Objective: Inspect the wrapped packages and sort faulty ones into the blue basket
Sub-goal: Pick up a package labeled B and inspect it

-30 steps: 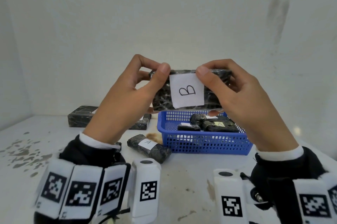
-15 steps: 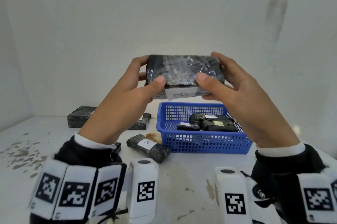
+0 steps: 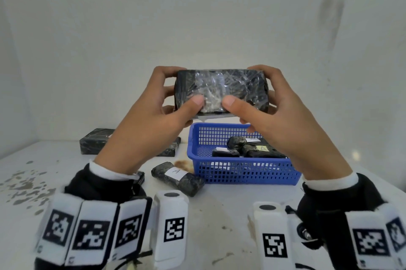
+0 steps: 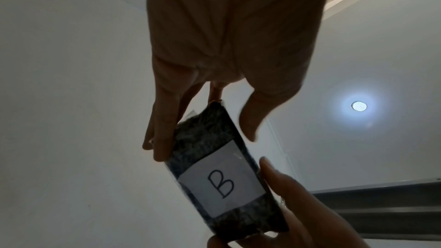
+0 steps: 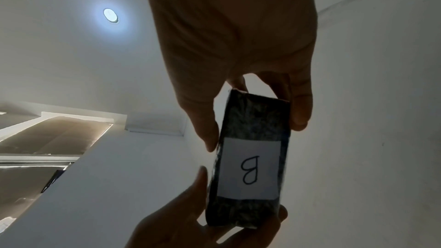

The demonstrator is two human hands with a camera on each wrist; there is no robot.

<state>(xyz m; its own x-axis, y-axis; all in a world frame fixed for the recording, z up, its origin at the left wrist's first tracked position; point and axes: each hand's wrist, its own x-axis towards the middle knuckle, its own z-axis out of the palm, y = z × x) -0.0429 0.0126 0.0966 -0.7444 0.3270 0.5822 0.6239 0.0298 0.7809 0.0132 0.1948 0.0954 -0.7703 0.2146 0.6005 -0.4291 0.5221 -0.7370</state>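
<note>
Both the left hand (image 3: 151, 120) and right hand (image 3: 283, 120) grip a wrapped package (image 3: 222, 90) (label B underneath) above the blue basket (image 3: 241, 173). On the desk (image 3: 219, 214), another package (image 3: 178, 178) lies beside the basket, more behind.

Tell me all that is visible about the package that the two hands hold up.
The package is a dark, oblong block wrapped in crinkled, shiny clear film. A white paper label with a handwritten B sits on its underside, seen from both wrist views; only its edge shows from the head view. It is held level in the air, above the blue basket. The left hand and the right hand grip its two ends, thumbs on the near face, fingers behind. No tear is visible.
</note>
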